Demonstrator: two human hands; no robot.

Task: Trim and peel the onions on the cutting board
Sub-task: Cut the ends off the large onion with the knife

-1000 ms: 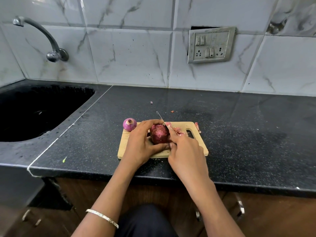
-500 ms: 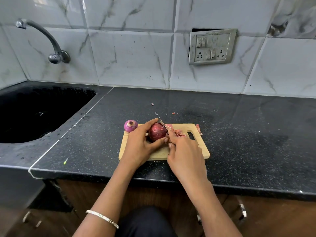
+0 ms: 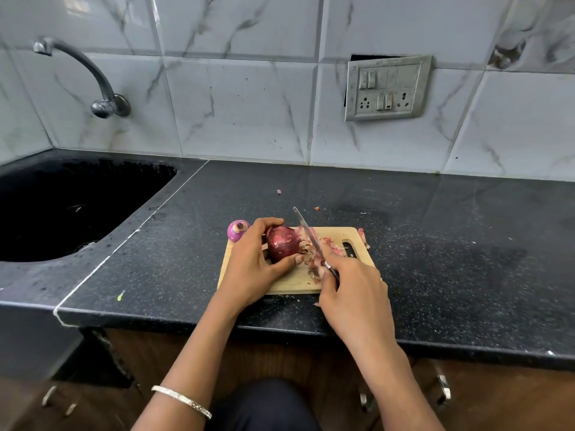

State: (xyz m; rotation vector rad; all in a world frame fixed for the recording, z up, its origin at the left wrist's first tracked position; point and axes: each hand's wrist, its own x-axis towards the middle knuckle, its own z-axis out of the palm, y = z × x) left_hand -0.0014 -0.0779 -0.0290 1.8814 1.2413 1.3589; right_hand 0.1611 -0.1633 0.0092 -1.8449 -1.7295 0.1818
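Note:
A small wooden cutting board [image 3: 289, 283] lies on the black counter. My left hand [image 3: 252, 265] grips a dark red onion [image 3: 282, 242] on the board, thumb under it and fingers over its top. My right hand [image 3: 354, 289] holds a thin knife [image 3: 306, 231] by its handle, and the blade slants up past the onion's right end. Loose papery peel [image 3: 312, 264] hangs and lies between the onion and my right hand. A second, smaller purple onion [image 3: 237, 230] sits at the board's far left corner, partly hidden by my left hand.
A dark sink [image 3: 71, 206] is set into the counter at the left, with a wall tap [image 3: 93, 79] above it. Peel scraps [image 3: 362, 237] lie at the board's right end. A switch plate [image 3: 387, 88] is on the tiled wall. The counter edge [image 3: 311, 332] runs close to me.
My right hand has drawn back toward me and to the right with the knife, baring more of the blade. Peel now hangs loose at the onion's right end. The onion has turned slightly.

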